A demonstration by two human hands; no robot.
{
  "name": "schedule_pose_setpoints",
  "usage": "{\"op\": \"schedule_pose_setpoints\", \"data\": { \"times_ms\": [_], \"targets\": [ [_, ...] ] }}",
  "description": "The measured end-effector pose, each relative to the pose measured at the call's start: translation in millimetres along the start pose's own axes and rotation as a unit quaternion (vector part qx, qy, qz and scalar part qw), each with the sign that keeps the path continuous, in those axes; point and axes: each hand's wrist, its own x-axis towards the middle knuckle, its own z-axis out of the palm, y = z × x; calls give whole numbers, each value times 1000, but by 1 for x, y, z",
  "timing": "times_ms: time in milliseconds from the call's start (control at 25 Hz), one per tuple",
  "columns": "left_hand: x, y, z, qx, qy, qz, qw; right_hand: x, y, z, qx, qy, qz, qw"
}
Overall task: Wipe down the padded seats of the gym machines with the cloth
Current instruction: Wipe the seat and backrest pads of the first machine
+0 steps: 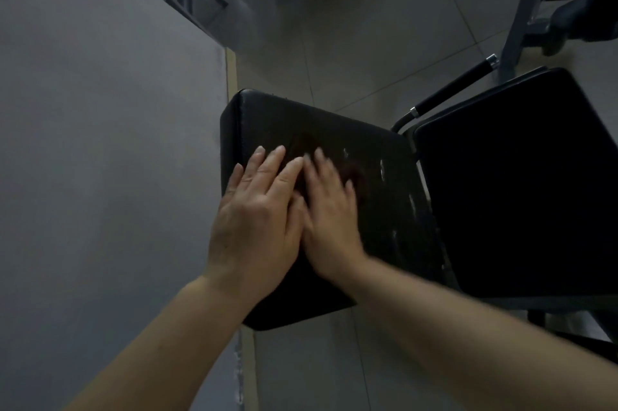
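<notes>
Dim gym, grey tiled floor [351, 25]. Fingers straight, spread: left hand [257, 220] and right hand [329, 216] flat on dark cloth [351, 173], barely visible, on black seat pad [384, 183]. Risks: thin cloth bunching under palms; scuffed right edge missed; second pad [518, 183] skipped.

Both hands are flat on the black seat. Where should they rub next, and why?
Probably slide toward the seat's right side. The left hand and right hand press side by side on the seat, seemingly on a dark cloth, while pale streaks show near its right edge.
</notes>
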Motion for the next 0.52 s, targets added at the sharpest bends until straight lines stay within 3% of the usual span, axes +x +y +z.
{"op": "schedule_pose_setpoints", "data": {
  "times_ms": [120, 240, 360, 520],
  "targets": [
    [-6, -5, 9, 76, -50, 20, 996, 89, 25, -18, -63, 2, 53, 997],
    [-5, -1, 12, 101, -52, 5, 993, 117, 32, -26, -110, 1, 34, 993],
    [-4, 0, 9, 94, -48, 14, 994, 31, 41, -13, -125, 12, -43, 991],
    [-7, 0, 9, 86, -34, 20, 996, -104, 58, -1, -151, -39, -124, 980]
  ]
}}
